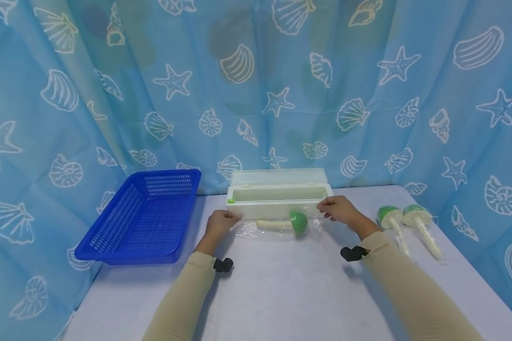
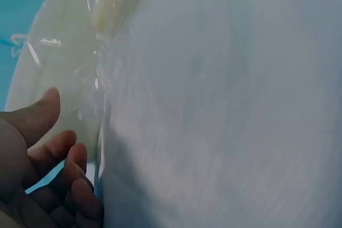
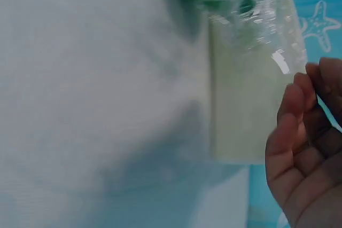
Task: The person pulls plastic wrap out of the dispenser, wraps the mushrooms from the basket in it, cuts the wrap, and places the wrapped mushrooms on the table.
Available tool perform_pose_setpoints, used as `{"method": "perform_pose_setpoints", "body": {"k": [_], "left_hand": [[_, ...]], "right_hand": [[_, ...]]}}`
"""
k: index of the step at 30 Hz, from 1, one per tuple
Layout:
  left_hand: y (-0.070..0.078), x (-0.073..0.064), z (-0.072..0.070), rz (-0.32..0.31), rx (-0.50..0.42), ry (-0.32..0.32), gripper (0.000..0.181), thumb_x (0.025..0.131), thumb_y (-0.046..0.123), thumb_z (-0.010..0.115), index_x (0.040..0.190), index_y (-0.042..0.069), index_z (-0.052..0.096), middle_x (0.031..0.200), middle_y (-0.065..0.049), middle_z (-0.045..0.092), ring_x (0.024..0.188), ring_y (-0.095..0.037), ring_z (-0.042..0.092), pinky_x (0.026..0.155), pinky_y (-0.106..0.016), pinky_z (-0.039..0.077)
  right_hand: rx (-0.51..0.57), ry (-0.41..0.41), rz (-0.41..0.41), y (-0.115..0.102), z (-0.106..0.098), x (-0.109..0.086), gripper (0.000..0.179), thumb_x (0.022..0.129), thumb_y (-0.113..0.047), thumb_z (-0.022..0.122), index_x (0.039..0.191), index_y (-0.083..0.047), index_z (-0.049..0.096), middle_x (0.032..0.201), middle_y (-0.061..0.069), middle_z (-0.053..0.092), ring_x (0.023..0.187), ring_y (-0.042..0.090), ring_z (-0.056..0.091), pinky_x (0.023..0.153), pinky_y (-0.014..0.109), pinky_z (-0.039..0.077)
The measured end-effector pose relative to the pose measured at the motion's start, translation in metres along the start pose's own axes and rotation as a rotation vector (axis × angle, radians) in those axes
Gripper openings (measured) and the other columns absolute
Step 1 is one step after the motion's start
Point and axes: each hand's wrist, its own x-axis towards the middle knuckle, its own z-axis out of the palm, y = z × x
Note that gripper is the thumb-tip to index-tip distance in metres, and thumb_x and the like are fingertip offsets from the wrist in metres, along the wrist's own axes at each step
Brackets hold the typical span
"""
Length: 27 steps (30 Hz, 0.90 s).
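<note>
A green half-dome with a pale stem, like a toy mushroom (image 1: 297, 223), lies on its side in clear plastic film (image 1: 245, 231) before a long white box (image 1: 260, 211). My left hand (image 1: 220, 224) is at the film's left end. In the left wrist view, its thumb (image 2: 49, 105) and forefinger stand apart beside the film, with the other fingers loosely bent. My right hand (image 1: 339, 210) pinches the film's right edge between thumb and fingertips at the box's front right corner. The pinched film (image 3: 278, 52) shows in the right wrist view.
The box's lid (image 1: 277, 177) stands raised behind it. To the left is a blue plastic basket (image 1: 181, 237). Two wrapped, green-topped mushroom shapes (image 1: 390, 215) lie on the right of the white-covered table (image 1: 277, 293). A blue shell-patterned curtain (image 1: 256, 109) hangs behind.
</note>
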Motion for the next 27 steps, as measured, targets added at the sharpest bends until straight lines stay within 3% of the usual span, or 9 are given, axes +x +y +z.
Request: {"method": "perform_pose_setpoints", "body": {"k": [3,6,8,11,13,16,21,27], "left_hand": [[-0.003,0.006,-0.008,0.012,0.091,0.003,0.035,0.080,0.037,0.079,0.089,0.004,0.072,0.087,-0.006,0.068,0.080,-0.023,0.059,0.071,-0.038,0.048],[-0.006,0.010,-0.015,0.008,0.098,-0.023,0.037,0.079,0.029,0.082,0.098,0.001,0.067,0.091,-0.011,0.067,0.078,-0.025,0.061,0.071,-0.039,0.050],[-0.007,0.012,-0.018,0.018,0.039,-0.006,0.035,0.081,0.019,0.079,0.105,0.000,0.064,0.094,-0.014,0.067,0.077,-0.027,0.063,0.070,-0.039,0.051],[-0.003,0.014,-0.020,0.091,-0.126,0.085,0.027,0.086,0.007,0.069,0.111,-0.002,0.063,0.099,-0.017,0.067,0.085,-0.028,0.065,0.072,-0.039,0.051],[0.003,0.016,-0.019,0.170,-0.233,0.158,0.023,0.089,0.006,0.063,0.111,-0.002,0.064,0.104,-0.018,0.067,0.094,-0.031,0.064,0.077,-0.040,0.051],[0.010,0.019,-0.012,0.254,-0.359,0.204,0.023,0.093,0.013,0.064,0.111,-0.002,0.066,0.116,-0.018,0.064,0.111,-0.035,0.059,0.089,-0.044,0.049],[0.010,0.021,-0.001,0.282,-0.469,0.152,0.038,0.086,0.019,0.076,0.117,-0.001,0.064,0.141,-0.016,0.048,0.132,-0.038,0.040,0.101,-0.050,0.039],[0.007,0.022,0.006,0.324,-0.465,0.131,0.040,0.082,0.014,0.080,0.115,-0.001,0.065,0.148,-0.017,0.038,0.138,-0.036,0.029,0.105,-0.051,0.035]], "right_hand": [[-0.041,0.027,-0.049,-0.011,-0.003,0.003,0.030,0.101,-0.021,0.055,0.114,0.005,0.062,0.101,0.012,0.061,0.086,0.024,0.057,0.075,0.037,0.049],[-0.075,0.067,-0.064,-0.022,-0.003,0.005,0.028,0.100,-0.021,0.055,0.112,0.003,0.063,0.096,0.011,0.060,0.083,0.024,0.054,0.072,0.038,0.047],[-0.080,0.074,-0.069,-0.029,-0.001,0.008,0.028,0.101,-0.021,0.055,0.113,0.003,0.063,0.096,0.013,0.060,0.082,0.026,0.053,0.072,0.040,0.047],[-0.071,0.074,-0.079,-0.038,0.005,0.015,0.028,0.101,-0.021,0.055,0.113,0.003,0.064,0.097,0.016,0.061,0.081,0.026,0.054,0.073,0.042,0.047],[-0.065,0.062,-0.098,-0.044,0.011,0.020,0.029,0.101,-0.020,0.054,0.115,0.004,0.063,0.100,0.019,0.061,0.082,0.027,0.055,0.074,0.044,0.049],[-0.075,0.057,-0.119,-0.054,0.020,0.025,0.028,0.101,-0.020,0.055,0.114,0.003,0.064,0.100,0.018,0.063,0.084,0.026,0.058,0.075,0.042,0.050],[-0.105,0.050,-0.141,-0.073,0.041,0.030,0.023,0.099,-0.019,0.058,0.108,0.000,0.067,0.094,0.010,0.065,0.083,0.024,0.060,0.070,0.035,0.051],[-0.115,-0.013,-0.194,-0.083,0.058,0.036,0.023,0.099,-0.018,0.058,0.109,0.000,0.068,0.093,0.006,0.065,0.083,0.021,0.060,0.072,0.034,0.051]]}}
